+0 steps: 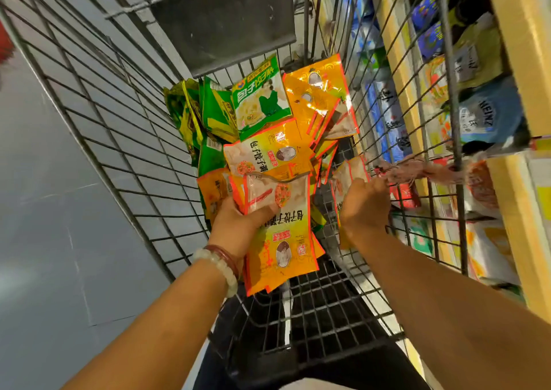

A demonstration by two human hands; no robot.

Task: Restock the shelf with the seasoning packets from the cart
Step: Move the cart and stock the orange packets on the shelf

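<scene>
at frame centre, the left hand (238, 222) is gripping a stack of orange packets (277, 234) inside the cart (125, 151); the right hand (362, 208) is pinching another packet (347, 178). many are remaining; the shelf (507, 181) at right is waiting.

Your left hand (238, 219) holds a stack of orange seasoning packets (280, 234) at frame centre, inside the wire cart (125, 139). Your right hand (362, 208) pinches another orange packet (347, 178) just right. Green packets (214, 112) lie above; the shelf (524, 62) fills the right edge.
</scene>
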